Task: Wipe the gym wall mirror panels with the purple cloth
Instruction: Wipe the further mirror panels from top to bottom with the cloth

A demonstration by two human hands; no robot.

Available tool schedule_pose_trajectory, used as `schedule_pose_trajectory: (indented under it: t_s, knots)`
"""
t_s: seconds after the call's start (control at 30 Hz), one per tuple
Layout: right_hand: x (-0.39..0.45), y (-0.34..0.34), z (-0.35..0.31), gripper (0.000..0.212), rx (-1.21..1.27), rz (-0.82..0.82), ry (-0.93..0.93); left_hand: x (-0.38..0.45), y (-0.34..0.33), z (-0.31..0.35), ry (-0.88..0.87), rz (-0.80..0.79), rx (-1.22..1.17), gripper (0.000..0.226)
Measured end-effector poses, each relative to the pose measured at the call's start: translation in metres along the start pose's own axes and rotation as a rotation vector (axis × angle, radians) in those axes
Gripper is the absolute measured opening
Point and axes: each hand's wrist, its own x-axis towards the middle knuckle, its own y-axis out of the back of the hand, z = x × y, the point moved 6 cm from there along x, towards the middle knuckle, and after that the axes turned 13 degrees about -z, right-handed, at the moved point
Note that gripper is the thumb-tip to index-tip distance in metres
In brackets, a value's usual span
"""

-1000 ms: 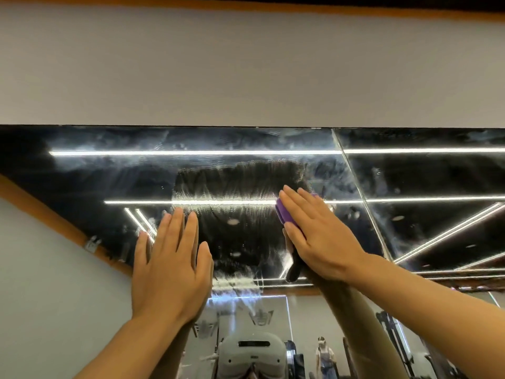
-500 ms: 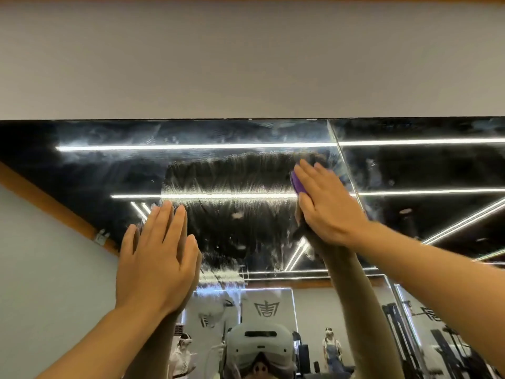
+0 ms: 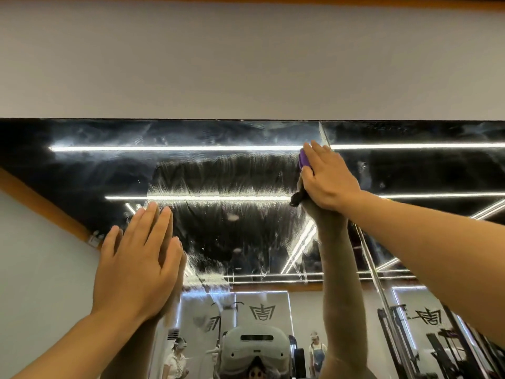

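While flat right hand [image 3: 329, 177] presses it, purple cloth [image 3: 304, 159] runs upright, mirror [image 3: 232, 173] streaked.

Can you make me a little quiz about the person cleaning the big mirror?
1. True or false: the left hand holds the purple cloth.
2. Which hand presses the cloth on the mirror? A) right B) left C) both
3. Fill in: the right hand is near the mirror's ___ edge, beside the seam between panels.

Key: 1 false; 2 A; 3 top.
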Motion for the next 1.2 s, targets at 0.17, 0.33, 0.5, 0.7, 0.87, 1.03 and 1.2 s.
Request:
schedule_pose_trajectory:
  t_s: [0.17, 0.33, 0.5, 0.7, 0.87, 1.03, 1.2]
  knots:
    - [-0.037, -0.011, -0.001, 0.071, 0.031, -0.045, 0.062, 0.001, -0.001, -0.001, -0.004, 0.010, -0.006, 0.073]
    - [-0.098, -0.029, -0.007, 0.065, 0.016, -0.075, 0.158, 0.000, -0.001, 0.000, -0.007, 0.008, -0.012, 0.072]
    - [-0.076, -0.021, -0.005, 0.069, 0.012, -0.097, 0.150, -0.001, 0.000, 0.000, -0.001, 0.006, -0.014, 0.074]
    - [-0.003, -0.007, -0.004, 0.059, -0.025, 0.028, -0.070, -0.002, 0.000, 0.002, 0.003, 0.023, -0.044, 0.075]
    - [0.002, -0.020, -0.081, 0.055, -0.031, -0.015, 0.047, -0.003, 0.007, 0.001, 0.084, 0.051, -0.177, 0.069]
    - [-0.006, -0.055, -0.178, 0.055, -0.034, -0.098, 0.324, -0.005, 0.009, 0.001, 0.114, 0.049, -0.193, 0.075]
    - [-0.004, -0.039, -0.132, 0.055, 0.017, -0.064, 0.281, -0.005, 0.009, -0.003, 0.088, 0.033, -0.188, 0.074]
